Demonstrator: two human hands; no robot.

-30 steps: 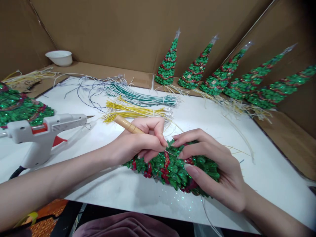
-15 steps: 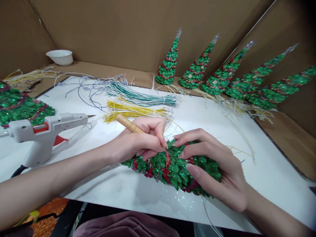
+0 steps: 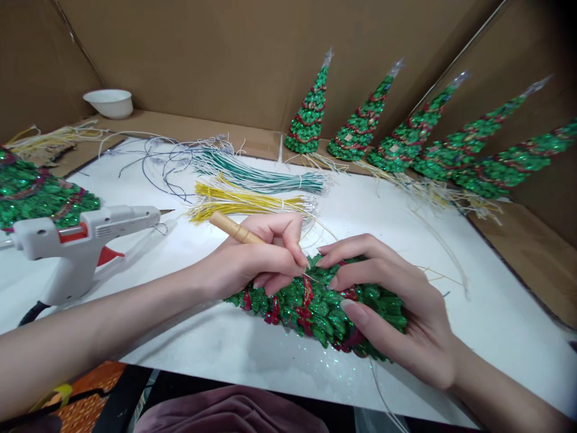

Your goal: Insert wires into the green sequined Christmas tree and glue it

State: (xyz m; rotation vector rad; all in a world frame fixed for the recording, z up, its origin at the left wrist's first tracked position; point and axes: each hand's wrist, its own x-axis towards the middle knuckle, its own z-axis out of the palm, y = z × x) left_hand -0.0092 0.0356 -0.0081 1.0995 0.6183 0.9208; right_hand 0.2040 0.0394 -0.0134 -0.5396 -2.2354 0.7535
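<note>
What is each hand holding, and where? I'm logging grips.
Left hand pinches a wooden-handled awl low on its handle; right hand grips the lying sequin tree around its wide end.

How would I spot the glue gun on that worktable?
Start at the white table and look to its left edge. The glue gun stands there beside a green glittery tree; it alone is white plastic, with a red trigger and metal nozzle.

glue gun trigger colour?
Red, on the white glue gun; the head view, the only one, shows it.
</note>
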